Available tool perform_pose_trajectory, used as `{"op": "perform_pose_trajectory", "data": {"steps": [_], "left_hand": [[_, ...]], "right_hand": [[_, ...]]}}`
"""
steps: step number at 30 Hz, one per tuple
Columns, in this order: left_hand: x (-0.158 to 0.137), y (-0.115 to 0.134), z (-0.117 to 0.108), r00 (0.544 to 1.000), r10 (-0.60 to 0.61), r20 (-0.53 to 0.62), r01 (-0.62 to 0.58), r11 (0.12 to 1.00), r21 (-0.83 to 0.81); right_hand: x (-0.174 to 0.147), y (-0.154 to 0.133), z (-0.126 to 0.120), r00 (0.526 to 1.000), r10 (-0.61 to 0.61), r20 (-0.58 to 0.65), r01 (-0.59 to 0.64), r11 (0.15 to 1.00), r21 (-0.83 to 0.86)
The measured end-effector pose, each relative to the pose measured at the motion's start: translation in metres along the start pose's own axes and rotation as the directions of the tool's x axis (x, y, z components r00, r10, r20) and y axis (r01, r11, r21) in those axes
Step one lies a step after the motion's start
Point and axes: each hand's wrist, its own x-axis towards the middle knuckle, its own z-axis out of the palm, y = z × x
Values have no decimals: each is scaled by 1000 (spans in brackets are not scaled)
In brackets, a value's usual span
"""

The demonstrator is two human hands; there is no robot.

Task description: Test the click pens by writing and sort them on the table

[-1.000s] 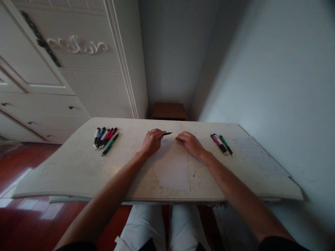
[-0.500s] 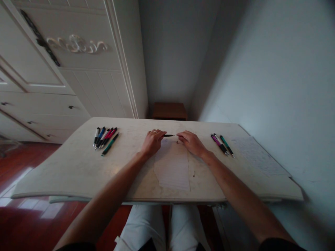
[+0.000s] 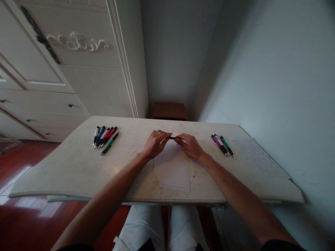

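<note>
Over the top of a lined sheet of paper [image 3: 172, 170], a dark pen [image 3: 172, 138] lies level between my two hands. My left hand [image 3: 156, 143] has a ring on it and is closed around one end of the pen. The fingers of my right hand [image 3: 191, 144] pinch the pen's other end. Only a short dark middle stretch of the pen shows; my fingers hide the rest. A tiny dark piece [image 3: 177, 144] is beside my right fingertips, too small to name.
Several pens [image 3: 104, 136] lie in a group at the left of the white table [image 3: 78, 170], a green pen [image 3: 110, 143] nearest the middle. At the right are a purple pen [image 3: 220, 144], a green pen [image 3: 227, 146] and a written sheet [image 3: 259, 157]. A small dark speck [image 3: 194, 176] lies near the paper.
My hands have come together. The left moved right with the pen, and the right fingers, which were just off the pen's tip, now close over that end.
</note>
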Motion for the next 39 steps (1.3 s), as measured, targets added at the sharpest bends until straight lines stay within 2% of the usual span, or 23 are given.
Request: {"op": "perform_pose_trajectory", "data": {"steps": [7, 13, 16, 25, 35, 39], "left_hand": [[3, -6, -8, 990, -112, -83, 117, 991, 62], [1, -10, -5, 978, -180, -102, 166, 976, -139], [0, -11, -4, 970, -220, -103, 199, 962, -188], [-1, -10, -8, 979, -198, 45, 203, 949, -241], [-1, -8, -17, 931, -271, 245, 341, 885, -318], [-1, -8, -20, 923, -248, 295, 349, 863, -365]], "right_hand": [[1, 0, -4, 987, 66, -149, -48, 991, 124], [2, 1, -6, 974, 198, -107, -154, 934, 323], [3, 1, -9, 976, 210, -59, -176, 918, 356], [0, 0, -17, 989, 151, 6, -142, 917, 372], [-2, 0, -16, 997, 71, 38, -80, 939, 335], [-2, 3, -16, 996, 68, 60, -84, 934, 347]]}}
